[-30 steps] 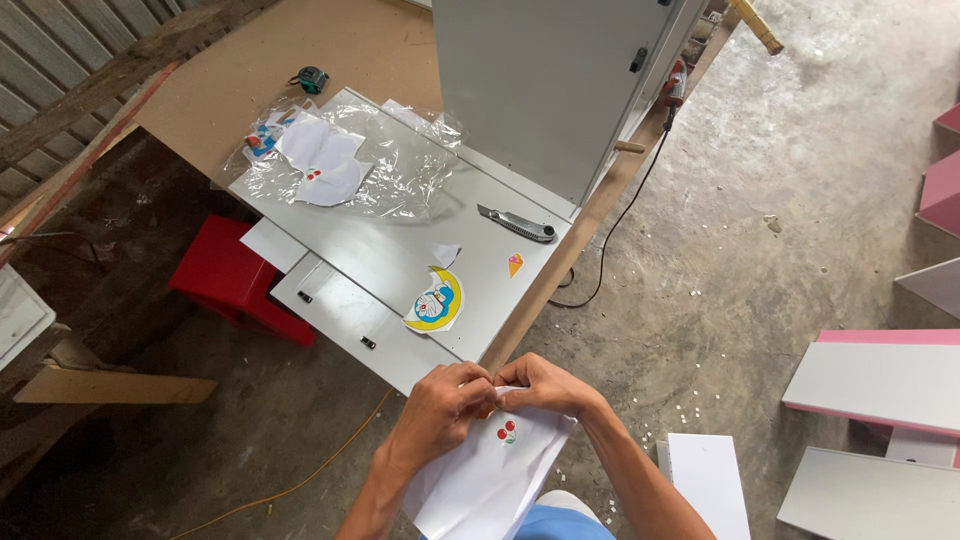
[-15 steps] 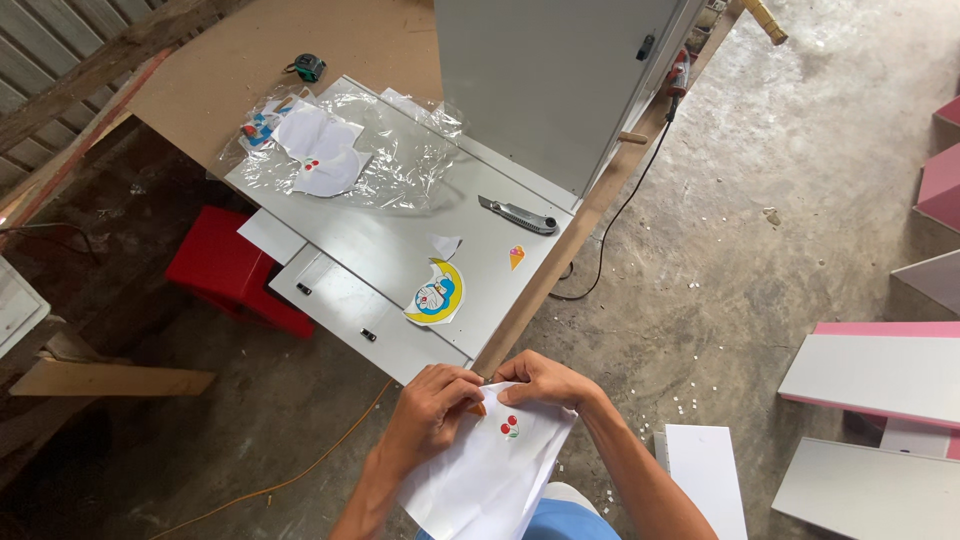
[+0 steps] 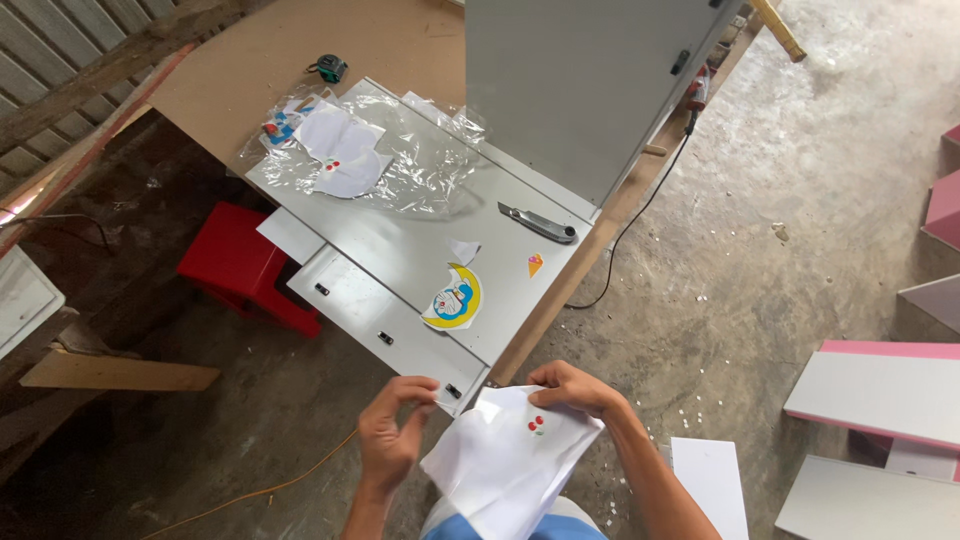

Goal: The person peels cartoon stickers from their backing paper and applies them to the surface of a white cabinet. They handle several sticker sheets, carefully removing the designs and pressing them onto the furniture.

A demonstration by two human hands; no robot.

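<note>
My right hand pinches the top edge of a white sticker sheet printed with a small pair of red cherries, holding it in front of my body. My left hand is just left of the sheet and off it, thumb and fingertips pinched together with nothing visible between them. Beyond my hands lies a grey panel on the workbench. It bears a cartoon moon sticker and a small ice-cream cone sticker.
A utility knife lies on the panel beside an upright grey cabinet. Crinkled plastic wrap with more sticker sheets and a tape measure sit farther back. A red stool stands left; pink-and-white boards lie on the concrete floor at right.
My left hand has come off the sticker sheet and drawn away to the left, pinched. My right hand still holds the sheet, which now hangs more open.
</note>
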